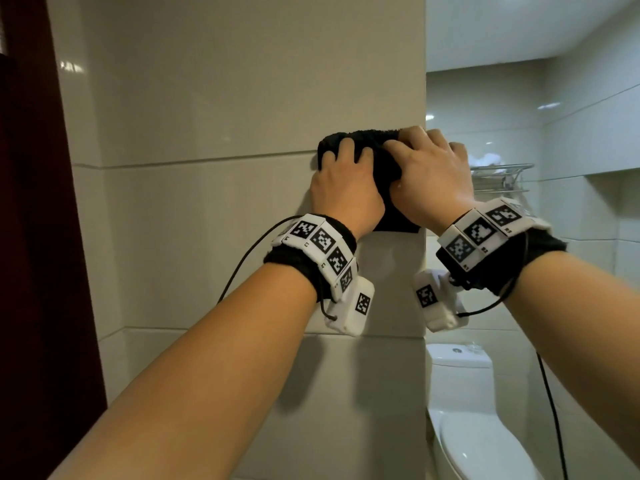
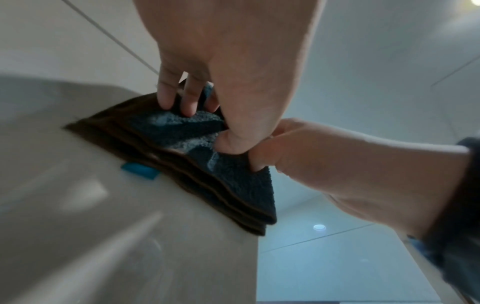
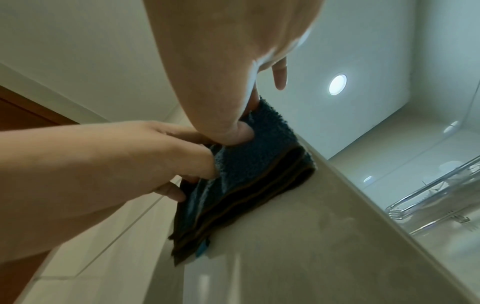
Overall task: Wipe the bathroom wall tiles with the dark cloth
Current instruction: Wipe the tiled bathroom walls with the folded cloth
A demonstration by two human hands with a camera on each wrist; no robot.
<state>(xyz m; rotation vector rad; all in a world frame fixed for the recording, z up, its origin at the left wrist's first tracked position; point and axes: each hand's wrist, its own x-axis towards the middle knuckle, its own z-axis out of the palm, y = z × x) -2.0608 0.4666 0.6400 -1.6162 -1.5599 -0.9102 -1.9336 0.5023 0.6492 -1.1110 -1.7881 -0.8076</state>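
We see one folded cloth [image 1: 360, 147] on the beige tiles [image 1: 207, 202], left hand [image 1: 346, 188] and right hand [image 1: 433, 178] both grasping it, one toilet [image 1: 485, 427] beyond

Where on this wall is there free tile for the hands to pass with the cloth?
Bare tile lies left of the cloth, toward the dark door frame, also above and below it. It is crowded at the wall corner, where the left hand and right hand press the cloth.

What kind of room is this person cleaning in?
A bathroom, almost certainly. A white toilet stands at lower right, glossy wall tiles cover the walls, and a chrome wire rack hangs on the far wall.
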